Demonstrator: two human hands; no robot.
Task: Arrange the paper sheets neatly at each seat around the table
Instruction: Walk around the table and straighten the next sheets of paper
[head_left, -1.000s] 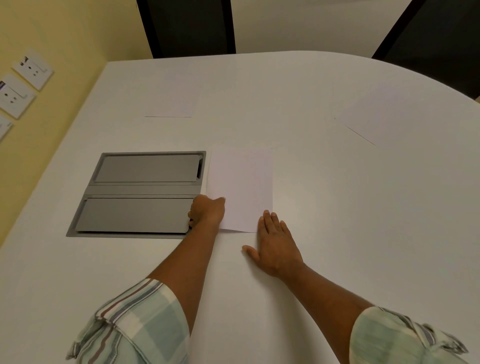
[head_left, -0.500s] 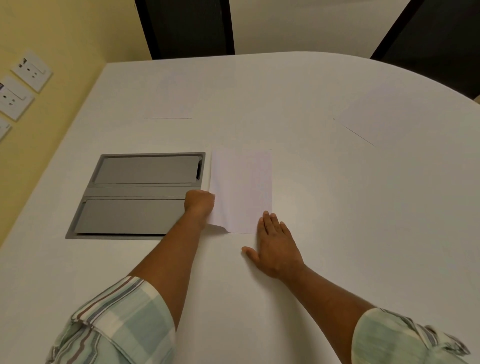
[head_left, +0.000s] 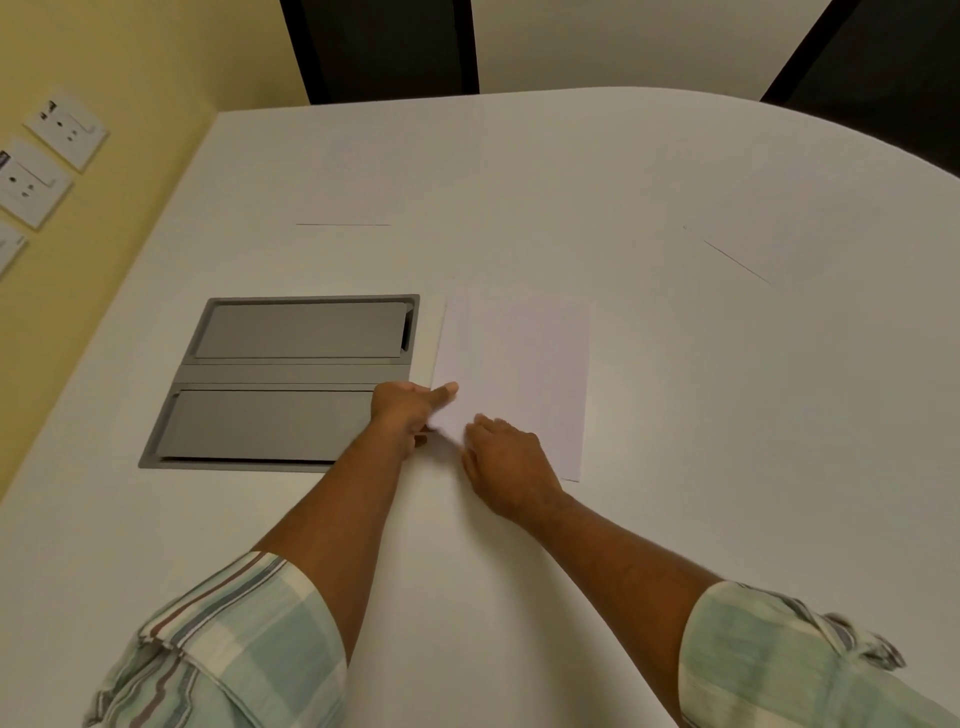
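Lying flat on the white table (head_left: 519, 571), the nearest paper sheet (head_left: 519, 374) sits just right of a grey recessed cable box (head_left: 291, 379), its left edge close to the box frame. The left hand (head_left: 402, 410) is at the sheet's lower left corner, thumb resting on top of the paper and the other fingers curled under or beside the corner; whether they actually pinch the paper cannot be told. The right hand (head_left: 506, 465) lies partly on the sheet's near edge, fingers loosely bent and somewhat blurred, holding nothing. Both forearms show rolled checked sleeves. Two further paper sheets lie well apart on the table: one at the far side (head_left: 345, 182), one at the far right (head_left: 769, 228). Wall sockets (head_left: 67, 132) sit on the yellow wall at left.
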